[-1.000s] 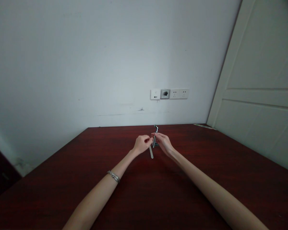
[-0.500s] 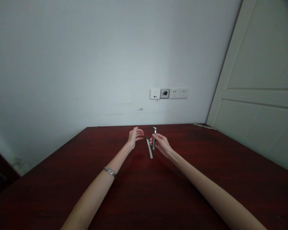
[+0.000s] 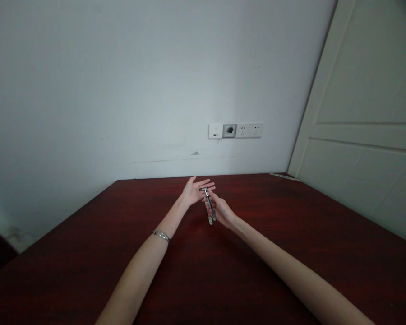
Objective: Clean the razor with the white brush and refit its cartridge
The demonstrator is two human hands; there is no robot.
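My right hand (image 3: 219, 210) grips a small metal tool (image 3: 208, 197) by its handle, a slim rod with a crosswise head like a little hammer. The tool's head leans left toward my left hand (image 3: 195, 190), which is held palm up with the fingers spread just beside the head. A flat silver strip (image 3: 209, 219) lies on the dark red wooden table (image 3: 203, 271) just under my right hand, partly hidden by it. A silver bracelet (image 3: 160, 234) circles my left wrist.
A white wall stands behind the table, with a row of wall sockets (image 3: 235, 131). A white panelled door (image 3: 365, 135) rises at the right. A thin pale strip (image 3: 284, 177) lies at the table's far right corner.
My left hand let go of the flat strip, opened and turned palm up. My right hand tilted the tool's head left, toward the open palm.
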